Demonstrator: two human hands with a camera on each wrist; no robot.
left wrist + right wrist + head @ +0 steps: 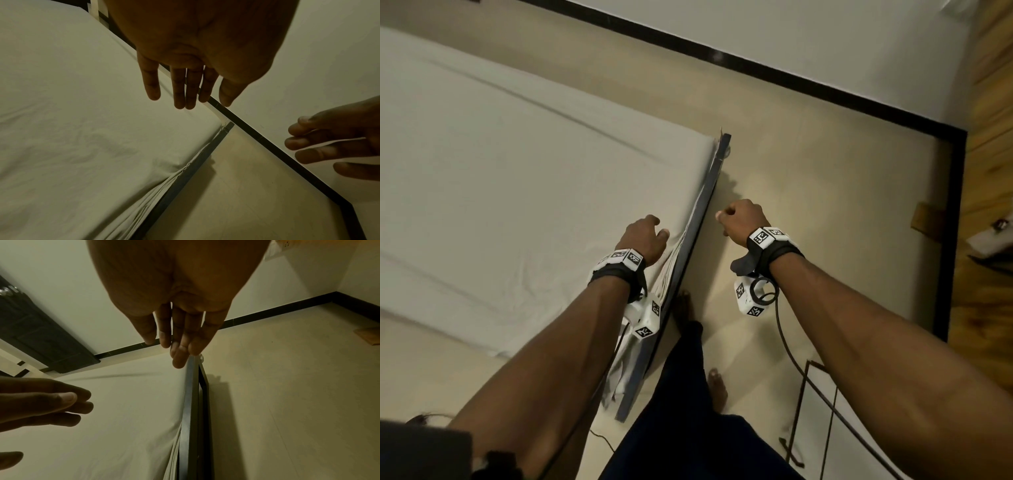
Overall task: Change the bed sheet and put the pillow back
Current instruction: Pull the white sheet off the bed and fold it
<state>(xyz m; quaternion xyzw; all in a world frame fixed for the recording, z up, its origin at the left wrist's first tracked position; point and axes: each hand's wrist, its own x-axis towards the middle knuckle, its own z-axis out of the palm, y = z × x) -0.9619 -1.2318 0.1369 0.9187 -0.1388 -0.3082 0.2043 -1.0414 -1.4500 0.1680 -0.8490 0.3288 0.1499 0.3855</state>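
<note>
Bed sheet (524, 192): white, spread over the mattress, its edge bunched in folds along the dark bed frame (698, 240). Left hand (642, 240) above that edge, right hand (743, 219) over the floor (825, 205), both relaxed, empty. Advice: press the folds down inside the frame, working toward the corner; no pillow in view.

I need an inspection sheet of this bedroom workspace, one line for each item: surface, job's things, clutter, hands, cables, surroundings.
Surface: mattress on a dark bed frame edge.
Job's things: white bed sheet spread over the mattress, bunched in folds along the near side; pillow: nothing seen.
Clutter: small brown flat piece on the floor by the wall.
Hands: left hand over the sheet edge, fingers straight, holding nothing; right hand over the floor, fingers relaxed, holding nothing.
Cables: thin black cable hanging from the right wrist.
Surroundings: beige tiled floor, black skirting, white wall.
</note>
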